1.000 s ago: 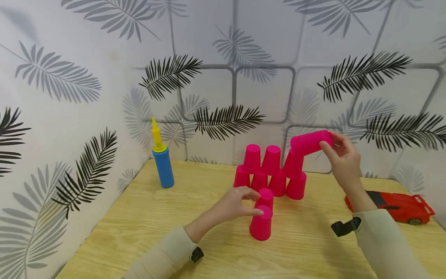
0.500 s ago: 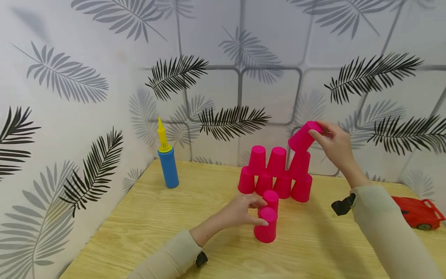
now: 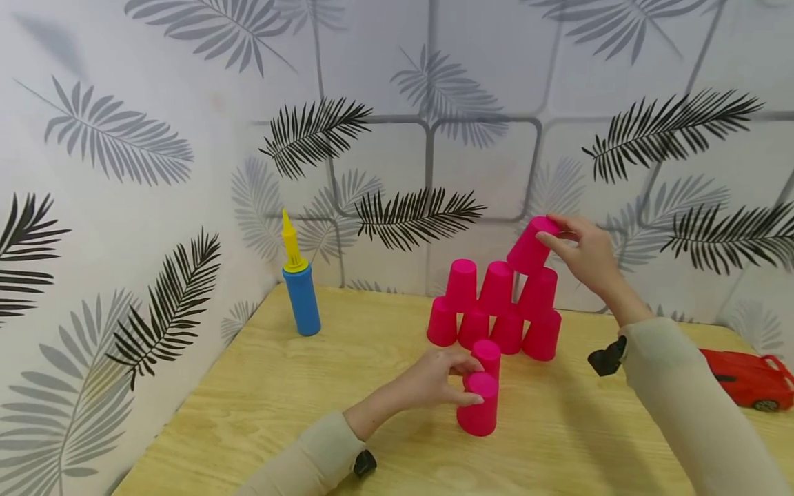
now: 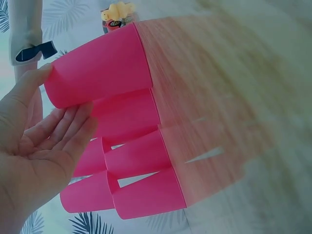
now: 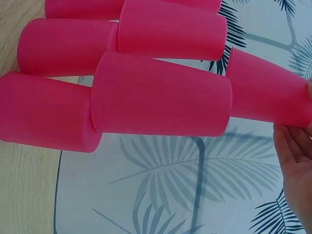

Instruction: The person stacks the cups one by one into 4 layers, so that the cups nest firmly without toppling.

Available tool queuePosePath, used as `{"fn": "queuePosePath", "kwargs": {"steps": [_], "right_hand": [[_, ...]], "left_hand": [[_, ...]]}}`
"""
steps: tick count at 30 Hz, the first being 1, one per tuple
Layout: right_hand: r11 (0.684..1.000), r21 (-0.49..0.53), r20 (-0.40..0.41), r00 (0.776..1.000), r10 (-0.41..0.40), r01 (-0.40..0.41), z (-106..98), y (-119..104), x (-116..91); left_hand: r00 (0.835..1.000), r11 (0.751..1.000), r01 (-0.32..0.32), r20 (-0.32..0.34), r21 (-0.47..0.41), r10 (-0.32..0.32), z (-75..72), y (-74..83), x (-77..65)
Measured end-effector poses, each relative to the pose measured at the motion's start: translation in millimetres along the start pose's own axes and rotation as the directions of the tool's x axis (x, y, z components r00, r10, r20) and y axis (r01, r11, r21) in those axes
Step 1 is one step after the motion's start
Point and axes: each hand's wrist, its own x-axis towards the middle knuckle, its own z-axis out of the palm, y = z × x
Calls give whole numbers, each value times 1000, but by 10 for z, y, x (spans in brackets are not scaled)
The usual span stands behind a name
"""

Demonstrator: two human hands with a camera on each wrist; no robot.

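My right hand [image 3: 586, 251] pinches a pink plastic cup [image 3: 529, 249] by its narrow base end. That cup is upside down and tilted, its rim against the top of the right cup [image 3: 537, 295] in the stack's upper row. Three cups make that upper row, standing on a lower row of several upside-down cups [image 3: 442, 324]. Nearer me, my left hand [image 3: 422, 382] holds an upside-down pink cup [image 3: 479, 417] near its top between thumb and fingers. In the left wrist view the thumb lies on that cup [image 4: 100, 68]. Another pink cup [image 3: 488, 353] stands just behind it.
A blue hand pump [image 3: 302, 300] with a yellow nozzle stands at the left of the wooden table [image 3: 248, 413]. A red toy car [image 3: 747, 379] sits at the right, partly behind my sleeve. A patterned wall [image 3: 384, 158] rises behind the stack.
My right hand has brought its cup leftward over the stack and turned it from nearly sideways to closer to upright, rim down. My left hand has stayed at the front cup.
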Motion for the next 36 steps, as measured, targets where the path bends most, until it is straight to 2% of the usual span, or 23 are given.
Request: {"fn": "queuePosePath", "kwargs": {"steps": [4, 11, 17, 27, 30, 33, 36], "right_hand": [[1000, -11, 44, 999, 18, -17, 7, -9, 40], [999, -22, 106, 994, 27, -24, 29, -38, 94], [997, -35, 124, 990, 70, -66, 30, -46, 127], [996, -27, 147, 986, 83, -80, 26, -81, 137], [998, 3, 95, 993, 65, -66, 10, -92, 116], [999, 34, -36, 999, 8, -7, 0, -99, 51], [994, 41, -191, 978, -88, 97, 8, -111, -86]], "left_hand": [[1000, 1000, -16, 6, 13, 16, 4, -1, 5], [1000, 999, 9, 30, 40, -10, 3, 6, -10], [1000, 999, -2, 27, 50, 1, 10, 4, 3], [999, 999, 29, 27, 43, -30, -8, 4, -23], [999, 998, 29, 25, 50, -30, -11, 1, -22], [999, 998, 30, 32, 50, -31, -17, -4, -34], [998, 999, 42, 49, 23, -43, -46, -14, -85]]}}
